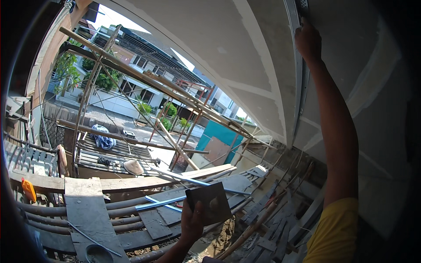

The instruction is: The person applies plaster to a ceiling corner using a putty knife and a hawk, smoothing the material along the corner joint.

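Lower centre, the left hand (pixel 193 221) clasps a seemingly stiff, light board (pixel 221 207) by its handiest left edge; upper right, the right hand (pixel 309 41) curls, contents unclear.

A scaffold deck (pixel 83 201) of boards (pixel 153 224) and poles (pixel 48 210) bears a dark bowl (pixel 98 254) by its near edge, a thin rod (pixel 94 238) beside it, pale blue strips (pixel 160 203) across the middle and a tilted orange container (pixel 28 190) at the left edge. A slatted platform (pixel 131 150) beyond carries a conical hat (pixel 133 167) and blue cloth (pixel 103 139).
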Action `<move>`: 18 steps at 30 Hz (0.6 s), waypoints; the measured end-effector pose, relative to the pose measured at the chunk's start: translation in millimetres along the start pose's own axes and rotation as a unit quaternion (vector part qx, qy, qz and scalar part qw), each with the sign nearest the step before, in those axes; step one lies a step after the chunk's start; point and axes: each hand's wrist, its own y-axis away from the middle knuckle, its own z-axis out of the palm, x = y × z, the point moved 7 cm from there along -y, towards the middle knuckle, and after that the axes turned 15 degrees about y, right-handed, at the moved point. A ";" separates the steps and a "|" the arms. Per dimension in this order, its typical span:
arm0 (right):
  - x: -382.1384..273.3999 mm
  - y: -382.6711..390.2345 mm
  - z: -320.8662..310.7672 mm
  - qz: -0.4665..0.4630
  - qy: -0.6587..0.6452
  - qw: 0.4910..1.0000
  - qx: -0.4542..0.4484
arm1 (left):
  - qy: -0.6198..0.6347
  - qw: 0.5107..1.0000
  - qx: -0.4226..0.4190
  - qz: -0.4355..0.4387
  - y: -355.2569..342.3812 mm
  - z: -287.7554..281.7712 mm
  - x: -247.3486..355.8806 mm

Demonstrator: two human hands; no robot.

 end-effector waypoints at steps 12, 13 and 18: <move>4.9 1.8 -29.6 -0.039 -0.015 0.999 0.030 | 0.024 1.000 -0.007 -0.008 -1.5 -4.7 2.2; 3.3 -3.2 -31.0 -0.042 -0.002 0.998 0.043 | 0.031 0.999 -0.014 -0.009 -0.8 -2.8 2.6; -12.9 -21.0 -25.4 -0.016 0.045 0.999 -0.011 | 0.013 1.000 -0.006 -0.021 3.6 -6.8 -7.8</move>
